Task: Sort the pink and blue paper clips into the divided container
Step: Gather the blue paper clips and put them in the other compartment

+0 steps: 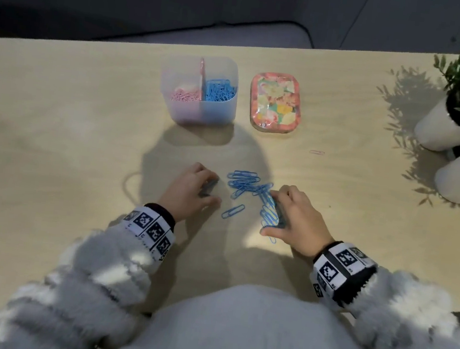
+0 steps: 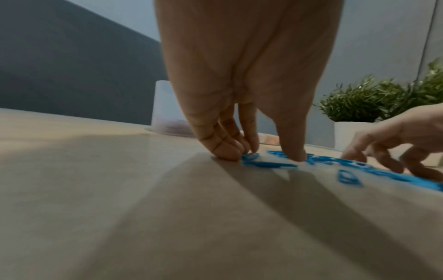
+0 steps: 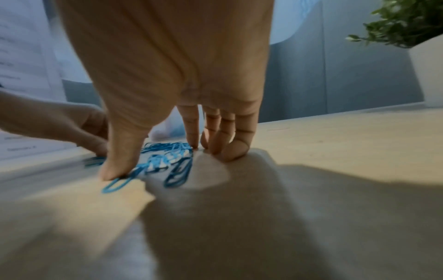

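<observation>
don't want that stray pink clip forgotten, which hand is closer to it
Right. The right hand sits nearer the person than the lone pink clip, almost in line with it, on the blue clips. The left hand lies farther off, across the blue pile.

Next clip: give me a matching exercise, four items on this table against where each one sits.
Items:
1. loose blue clips
2. single pink clip
3. floral tin
4. pink clips in the divided container

Places:
A. left compartment
B. between the two hands
C. just right of the container
D. alone on bare table, nearer than the tin

Pairs: 1-B, 2-D, 3-C, 4-A
</observation>
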The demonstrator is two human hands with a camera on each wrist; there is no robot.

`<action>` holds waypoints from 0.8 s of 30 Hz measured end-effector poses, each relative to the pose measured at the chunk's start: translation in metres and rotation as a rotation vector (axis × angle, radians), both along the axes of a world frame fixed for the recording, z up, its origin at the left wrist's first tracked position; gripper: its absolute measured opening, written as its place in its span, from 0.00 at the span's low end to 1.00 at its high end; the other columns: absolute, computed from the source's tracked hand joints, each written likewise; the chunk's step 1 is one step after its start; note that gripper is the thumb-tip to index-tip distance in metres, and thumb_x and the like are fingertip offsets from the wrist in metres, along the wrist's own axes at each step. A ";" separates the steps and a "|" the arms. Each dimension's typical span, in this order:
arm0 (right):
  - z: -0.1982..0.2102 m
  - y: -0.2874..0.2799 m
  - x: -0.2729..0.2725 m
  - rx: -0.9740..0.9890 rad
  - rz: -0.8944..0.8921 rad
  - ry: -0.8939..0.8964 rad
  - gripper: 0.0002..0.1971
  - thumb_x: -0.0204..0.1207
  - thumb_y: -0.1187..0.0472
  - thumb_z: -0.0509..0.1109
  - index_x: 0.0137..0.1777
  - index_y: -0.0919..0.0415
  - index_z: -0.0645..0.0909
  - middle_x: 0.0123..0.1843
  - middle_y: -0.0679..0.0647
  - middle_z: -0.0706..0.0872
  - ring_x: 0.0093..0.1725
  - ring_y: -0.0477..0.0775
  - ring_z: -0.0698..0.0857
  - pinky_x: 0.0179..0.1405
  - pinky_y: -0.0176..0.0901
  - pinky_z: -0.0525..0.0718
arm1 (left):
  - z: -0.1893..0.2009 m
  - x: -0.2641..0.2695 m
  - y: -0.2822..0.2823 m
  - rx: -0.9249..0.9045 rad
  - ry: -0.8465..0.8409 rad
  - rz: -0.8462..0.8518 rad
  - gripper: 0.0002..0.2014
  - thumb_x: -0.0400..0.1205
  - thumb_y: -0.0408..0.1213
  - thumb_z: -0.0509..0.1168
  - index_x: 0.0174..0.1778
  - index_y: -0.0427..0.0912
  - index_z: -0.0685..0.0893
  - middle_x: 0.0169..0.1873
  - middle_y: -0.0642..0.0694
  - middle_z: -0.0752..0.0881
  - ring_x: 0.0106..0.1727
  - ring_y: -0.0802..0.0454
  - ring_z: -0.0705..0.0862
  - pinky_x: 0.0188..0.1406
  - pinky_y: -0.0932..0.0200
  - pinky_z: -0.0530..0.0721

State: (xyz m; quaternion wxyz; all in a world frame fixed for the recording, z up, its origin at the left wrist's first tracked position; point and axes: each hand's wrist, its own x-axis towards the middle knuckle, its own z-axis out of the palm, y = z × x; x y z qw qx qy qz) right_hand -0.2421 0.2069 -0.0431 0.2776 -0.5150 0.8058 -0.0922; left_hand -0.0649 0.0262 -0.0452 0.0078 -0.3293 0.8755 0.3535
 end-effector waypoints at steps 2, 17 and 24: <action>-0.002 -0.003 0.006 -0.024 -0.026 0.007 0.34 0.65 0.47 0.77 0.71 0.54 0.71 0.62 0.54 0.73 0.65 0.56 0.73 0.54 0.50 0.78 | -0.001 -0.009 0.012 -0.021 -0.002 -0.002 0.27 0.66 0.42 0.78 0.58 0.37 0.81 0.51 0.38 0.78 0.51 0.43 0.79 0.54 0.55 0.76; -0.003 -0.039 0.013 -0.033 -0.048 -0.016 0.07 0.75 0.67 0.66 0.51 0.69 0.75 0.54 0.66 0.81 0.55 0.66 0.78 0.50 0.53 0.74 | -0.006 -0.041 0.022 -0.229 -0.108 -0.169 0.12 0.82 0.35 0.60 0.57 0.34 0.80 0.54 0.35 0.80 0.57 0.37 0.77 0.54 0.44 0.77; 0.013 -0.060 -0.008 0.022 -0.089 -0.143 0.06 0.75 0.68 0.64 0.40 0.60 0.70 0.45 0.63 0.81 0.48 0.64 0.80 0.40 0.43 0.68 | -0.004 -0.026 0.006 -0.211 -0.087 -0.065 0.10 0.81 0.32 0.60 0.55 0.33 0.80 0.53 0.34 0.80 0.55 0.36 0.77 0.53 0.47 0.72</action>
